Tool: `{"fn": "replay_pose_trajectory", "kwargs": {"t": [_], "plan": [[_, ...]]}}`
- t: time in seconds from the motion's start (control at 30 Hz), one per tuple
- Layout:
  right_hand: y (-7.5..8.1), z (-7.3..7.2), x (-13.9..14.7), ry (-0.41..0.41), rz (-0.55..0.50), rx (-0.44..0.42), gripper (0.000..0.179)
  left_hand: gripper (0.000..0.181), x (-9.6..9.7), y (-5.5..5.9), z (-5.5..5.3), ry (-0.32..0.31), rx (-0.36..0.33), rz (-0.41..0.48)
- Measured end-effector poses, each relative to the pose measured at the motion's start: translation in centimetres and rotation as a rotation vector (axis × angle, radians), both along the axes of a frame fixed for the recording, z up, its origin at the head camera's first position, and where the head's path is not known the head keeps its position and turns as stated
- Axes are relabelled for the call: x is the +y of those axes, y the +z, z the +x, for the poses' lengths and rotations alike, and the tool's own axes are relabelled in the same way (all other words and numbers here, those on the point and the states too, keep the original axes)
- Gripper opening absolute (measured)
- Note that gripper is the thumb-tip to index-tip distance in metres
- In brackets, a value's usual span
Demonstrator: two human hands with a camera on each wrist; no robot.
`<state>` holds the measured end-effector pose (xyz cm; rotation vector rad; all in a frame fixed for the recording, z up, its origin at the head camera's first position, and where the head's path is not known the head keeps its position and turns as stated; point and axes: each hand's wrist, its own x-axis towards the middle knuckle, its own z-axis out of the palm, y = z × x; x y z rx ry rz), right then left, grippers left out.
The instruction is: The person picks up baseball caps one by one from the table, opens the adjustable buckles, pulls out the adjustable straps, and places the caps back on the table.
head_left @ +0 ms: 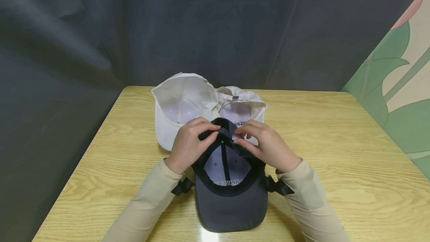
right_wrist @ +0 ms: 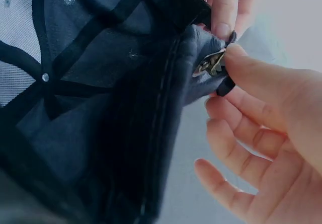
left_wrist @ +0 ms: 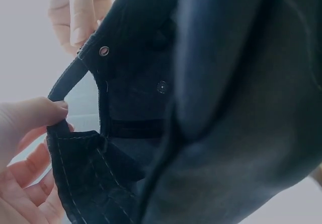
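Note:
A black baseball cap (head_left: 231, 212) lies with its hollow side up, its brim toward me and the back strap at the far side. My left hand (head_left: 191, 143) pinches the narrow strap (left_wrist: 70, 80) between thumb and fingers. Opposite it, my right hand (head_left: 270, 145) pinches the metal buckle (right_wrist: 210, 64) at the strap's other side, thumb on top. The remaining right fingers hang loosely curled below, as the right wrist view shows. Inside the crown are black seam tapes, a pale lining and mirrored lettering (head_left: 228, 183).
Behind the black cap, a white cap (head_left: 164, 133) leans with its hollow side toward me. Beside it on the right sits a second pale cap (head_left: 250, 95) with a buckled strap. The wooden table (head_left: 336, 141) ends at a dark curtain (head_left: 215, 29).

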<state>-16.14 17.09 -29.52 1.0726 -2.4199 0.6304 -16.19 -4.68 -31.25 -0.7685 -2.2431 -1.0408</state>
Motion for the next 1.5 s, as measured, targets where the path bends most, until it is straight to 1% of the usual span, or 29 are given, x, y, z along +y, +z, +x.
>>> {"fn": "replay_pose_trajectory", "kwargs": {"t": [0.13,0.3,0.43,0.6,0.67,0.77,0.83,1.0,1.2,1.33,1.5], "plan": [[0.1,0.2,0.0,-0.035,0.002,-0.013,0.017,0.013,0.0,0.0,0.0,0.004,-0.006,0.007],[0.4,0.4,0.1,-0.069,-0.001,-0.069,0.014,0.013,-0.1,0.0,-0.1,0.01,-0.024,0.008],[0.4,0.5,0.1,-0.086,-0.007,-0.087,0.013,0.012,-0.1,-0.1,-0.1,0.021,-0.033,0.012],[0.5,0.5,0.5,-0.121,-0.019,-0.098,0.013,0.01,-0.4,0.1,-0.3,0.046,-0.028,0.079],[0.5,0.5,0.7,-0.127,-0.026,-0.104,0.013,0.009,-0.6,0.2,-0.4,0.047,-0.028,0.099],[0.5,0.5,0.8,-0.129,-0.029,-0.108,0.013,0.009,-0.7,0.2,-0.6,0.049,-0.033,0.1],[0.6,0.5,0.8,-0.132,-0.025,-0.106,0.013,0.009,-0.8,0.2,-0.7,0.061,-0.035,0.101],[0.7,0.4,1.0,-0.133,-0.023,-0.099,0.012,0.009,-1.2,0.2,-1.1,0.098,-0.041,0.146],[0.7,0.3,1.3,-0.13,-0.023,-0.082,0.011,0.006,-1.7,0.3,-1.5,0.118,-0.075,0.204],[0.8,0.2,1.4,-0.136,-0.02,-0.079,0.011,0.006,-1.9,0.4,-1.6,0.144,-0.089,0.248],[0.7,0.2,1.6,-0.143,-0.009,-0.087,0.01,0.014,-2.1,0.3,-1.8,0.165,-0.139,0.297]]}}
